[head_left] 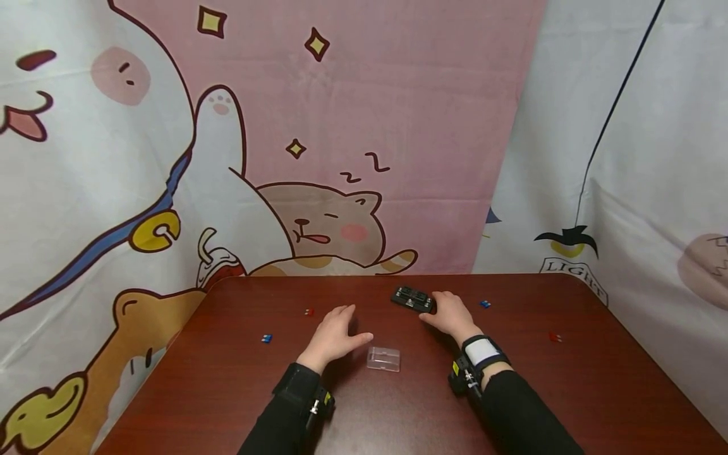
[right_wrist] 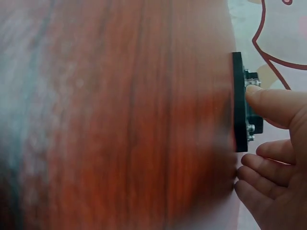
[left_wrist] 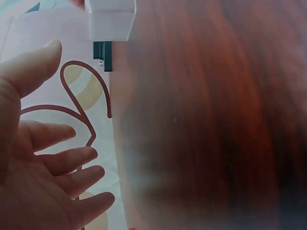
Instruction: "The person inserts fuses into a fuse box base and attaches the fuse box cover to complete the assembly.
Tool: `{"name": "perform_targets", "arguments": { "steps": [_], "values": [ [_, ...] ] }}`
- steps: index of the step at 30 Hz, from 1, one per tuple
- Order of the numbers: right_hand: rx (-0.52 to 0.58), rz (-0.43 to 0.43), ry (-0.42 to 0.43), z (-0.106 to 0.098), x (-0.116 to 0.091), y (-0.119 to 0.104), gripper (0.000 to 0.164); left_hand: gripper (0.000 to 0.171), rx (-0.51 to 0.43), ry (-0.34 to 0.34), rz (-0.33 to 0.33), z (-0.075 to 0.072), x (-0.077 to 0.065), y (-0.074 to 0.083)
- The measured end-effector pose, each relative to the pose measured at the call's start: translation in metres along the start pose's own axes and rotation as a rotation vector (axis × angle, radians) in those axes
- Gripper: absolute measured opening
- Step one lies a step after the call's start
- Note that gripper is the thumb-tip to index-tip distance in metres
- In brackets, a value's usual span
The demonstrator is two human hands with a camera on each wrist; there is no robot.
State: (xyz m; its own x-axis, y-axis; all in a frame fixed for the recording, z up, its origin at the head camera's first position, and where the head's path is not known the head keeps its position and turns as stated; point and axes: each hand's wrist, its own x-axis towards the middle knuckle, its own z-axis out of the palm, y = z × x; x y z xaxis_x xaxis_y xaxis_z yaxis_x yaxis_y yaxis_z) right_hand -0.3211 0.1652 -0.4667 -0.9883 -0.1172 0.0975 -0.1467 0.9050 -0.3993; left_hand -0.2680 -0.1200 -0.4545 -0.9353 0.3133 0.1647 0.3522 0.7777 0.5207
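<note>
My left hand (head_left: 332,338) is held over the table just left of a small clear plastic box (head_left: 383,359), its fingers spread and holding nothing. That box (left_wrist: 112,19) appears at the top of the left wrist view, with a bit of the black block behind it. On the far part of the table lies a flat black rectangular block (head_left: 412,299) with raised fittings and small metal parts on top. My right hand (head_left: 452,314) is at the block's right end. In the right wrist view its thumb overlaps the block (right_wrist: 240,103), while the loosely extended fingers are beside the end; contact is unclear.
Small red (head_left: 309,312) and blue pieces (head_left: 266,339) lie on the left of the brown table (head_left: 415,411). Another blue piece (head_left: 485,304) and a red piece (head_left: 555,337) lie on the right. A cartoon-printed cloth (head_left: 443,126) hangs behind the far edge.
</note>
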Motion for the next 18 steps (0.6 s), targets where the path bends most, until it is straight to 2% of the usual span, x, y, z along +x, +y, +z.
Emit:
{"name": "perform_targets", "arguments": {
  "steps": [11, 18],
  "values": [
    [-0.046, 0.006, 0.002, 0.004, 0.008, -0.004, 0.066, 0.078, -0.013, -0.036, -0.007, 0.001, 0.009, 0.000],
    [-0.065, 0.014, 0.021, 0.003, 0.009, -0.006, 0.057, 0.074, -0.036, -0.056, 0.001, 0.003, 0.013, 0.003]
  ]
}}
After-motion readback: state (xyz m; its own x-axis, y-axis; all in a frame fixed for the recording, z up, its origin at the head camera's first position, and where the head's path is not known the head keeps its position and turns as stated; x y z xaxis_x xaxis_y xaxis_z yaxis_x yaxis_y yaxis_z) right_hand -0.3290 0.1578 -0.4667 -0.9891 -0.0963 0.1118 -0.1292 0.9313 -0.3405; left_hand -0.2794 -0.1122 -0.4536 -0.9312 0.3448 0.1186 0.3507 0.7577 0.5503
